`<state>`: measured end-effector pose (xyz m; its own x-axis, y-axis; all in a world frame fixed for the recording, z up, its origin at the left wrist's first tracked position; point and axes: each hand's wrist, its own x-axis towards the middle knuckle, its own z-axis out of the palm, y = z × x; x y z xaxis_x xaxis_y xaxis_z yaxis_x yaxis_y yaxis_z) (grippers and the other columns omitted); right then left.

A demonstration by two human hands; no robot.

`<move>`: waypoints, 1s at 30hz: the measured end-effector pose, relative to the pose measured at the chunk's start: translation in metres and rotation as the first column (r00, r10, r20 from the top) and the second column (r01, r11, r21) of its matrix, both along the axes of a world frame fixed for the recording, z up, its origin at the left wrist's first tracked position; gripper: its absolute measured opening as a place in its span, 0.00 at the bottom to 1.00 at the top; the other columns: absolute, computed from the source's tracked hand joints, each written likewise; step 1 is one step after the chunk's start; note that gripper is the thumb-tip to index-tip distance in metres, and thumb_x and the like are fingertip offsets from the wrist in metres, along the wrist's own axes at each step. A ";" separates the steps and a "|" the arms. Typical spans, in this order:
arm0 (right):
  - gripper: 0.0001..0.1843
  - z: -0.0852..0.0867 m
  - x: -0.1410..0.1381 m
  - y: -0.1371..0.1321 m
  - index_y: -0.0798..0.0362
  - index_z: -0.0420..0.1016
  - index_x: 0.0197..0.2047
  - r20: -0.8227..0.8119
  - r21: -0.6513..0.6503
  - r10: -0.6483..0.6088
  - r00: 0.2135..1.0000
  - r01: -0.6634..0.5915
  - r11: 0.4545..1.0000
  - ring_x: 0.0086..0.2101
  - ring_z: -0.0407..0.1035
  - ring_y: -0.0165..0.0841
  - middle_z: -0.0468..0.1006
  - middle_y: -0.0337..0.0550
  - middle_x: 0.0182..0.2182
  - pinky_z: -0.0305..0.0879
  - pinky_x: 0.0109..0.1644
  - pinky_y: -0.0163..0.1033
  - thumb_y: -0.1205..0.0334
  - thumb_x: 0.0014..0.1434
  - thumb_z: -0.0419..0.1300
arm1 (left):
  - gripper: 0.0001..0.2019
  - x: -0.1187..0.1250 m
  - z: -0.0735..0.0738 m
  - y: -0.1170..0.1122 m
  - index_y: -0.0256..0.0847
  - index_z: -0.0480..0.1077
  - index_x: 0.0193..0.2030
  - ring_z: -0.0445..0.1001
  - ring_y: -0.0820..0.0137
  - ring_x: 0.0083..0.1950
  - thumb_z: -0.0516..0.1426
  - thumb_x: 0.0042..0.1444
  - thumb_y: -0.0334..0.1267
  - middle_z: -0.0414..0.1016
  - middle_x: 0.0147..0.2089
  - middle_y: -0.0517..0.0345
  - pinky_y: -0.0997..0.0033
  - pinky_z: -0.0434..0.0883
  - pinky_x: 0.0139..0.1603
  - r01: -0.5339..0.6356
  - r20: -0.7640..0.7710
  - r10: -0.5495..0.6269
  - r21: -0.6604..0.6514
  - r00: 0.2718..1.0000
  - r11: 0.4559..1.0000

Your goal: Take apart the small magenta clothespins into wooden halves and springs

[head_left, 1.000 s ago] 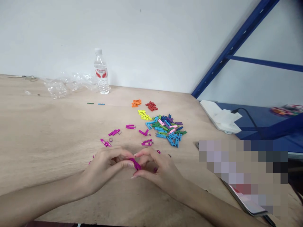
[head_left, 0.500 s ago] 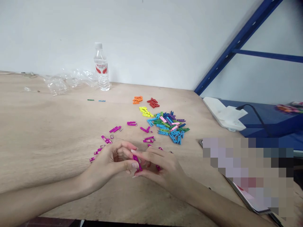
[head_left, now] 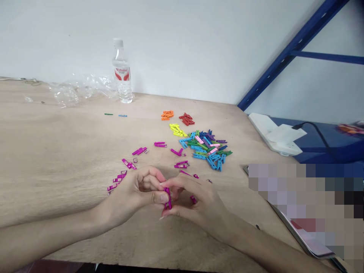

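Observation:
My left hand (head_left: pixel 139 189) and my right hand (head_left: pixel 193 203) meet over the plywood table (head_left: pixel 57 151), both pinching a small magenta clothespin (head_left: pixel 167 199) that stands nearly upright between them. Its lower end is close to my right thumb. A short magenta piece (head_left: pixel 193 199) shows beneath my right fingers. Loose magenta clothespin parts and tiny metal springs (head_left: pixel 129 164) lie just beyond my left hand. A mixed heap of coloured clothespins (head_left: pixel 206 149) sits beyond my right hand, with yellow (head_left: pixel 178 130), orange (head_left: pixel 167 115) and red (head_left: pixel 187 119) groups farther back.
A plastic water bottle (head_left: pixel 122 74) and crumpled clear wrap (head_left: pixel 76 91) stand by the wall. A white device (head_left: pixel 274 134) with a black cable and a blue metal shelf frame (head_left: pixel 290 57) are at right. A pixelated patch (head_left: pixel 304 204) covers the right foreground.
The magenta clothespin has turned from a slanted position to nearly upright between my fingers. The whole scene has shifted upward in view as my head moved.

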<state>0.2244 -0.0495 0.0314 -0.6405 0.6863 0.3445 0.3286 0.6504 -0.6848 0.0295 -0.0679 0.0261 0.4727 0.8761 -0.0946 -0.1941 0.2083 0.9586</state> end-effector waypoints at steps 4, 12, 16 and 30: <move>0.21 -0.002 0.001 -0.001 0.51 0.71 0.46 0.010 -0.079 -0.006 1.000 0.007 0.997 0.31 0.71 0.28 0.76 0.36 0.30 0.67 0.31 0.30 0.58 0.48 0.69 | 0.07 0.001 0.000 0.001 0.37 0.67 0.33 0.71 0.76 0.28 0.63 0.50 0.31 0.74 0.27 0.62 0.77 0.67 0.31 0.012 0.012 -0.012 -0.017 1.000 1.000; 0.21 -0.006 0.004 0.002 0.50 0.71 0.47 -0.067 -0.217 0.021 0.998 -0.035 0.975 0.32 0.72 0.28 0.76 0.37 0.33 0.69 0.34 0.32 0.59 0.49 0.68 | 0.08 0.003 0.001 0.000 0.37 0.67 0.37 0.72 0.75 0.30 0.62 0.51 0.29 0.75 0.28 0.61 0.76 0.69 0.34 -0.016 0.068 0.020 -0.057 0.997 0.998; 0.25 0.000 0.004 0.006 0.49 0.72 0.49 -0.124 -0.320 0.065 0.990 -0.102 0.942 0.31 0.71 0.28 0.76 0.37 0.32 0.69 0.33 0.33 0.61 0.47 0.69 | 0.07 0.000 0.004 0.000 0.37 0.67 0.39 0.74 0.73 0.31 0.61 0.53 0.32 0.75 0.30 0.60 0.72 0.73 0.36 0.002 0.047 0.002 -0.093 0.999 0.996; 0.30 -0.001 0.009 0.012 0.44 0.69 0.56 -0.054 -0.192 0.135 0.989 -0.143 0.971 0.28 0.64 0.25 0.73 0.35 0.30 0.63 0.31 0.31 0.62 0.50 0.68 | 0.09 -0.003 0.004 0.001 0.38 0.70 0.38 0.72 0.75 0.33 0.63 0.50 0.31 0.76 0.33 0.60 0.79 0.70 0.31 0.056 -0.066 -0.059 -0.058 0.996 0.997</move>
<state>0.2334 -0.0379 0.0301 -0.7228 0.6479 0.2404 0.2138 0.5404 -0.8138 0.0265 -0.0666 0.0300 0.5130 0.8401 -0.1762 -0.1152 0.2708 0.9557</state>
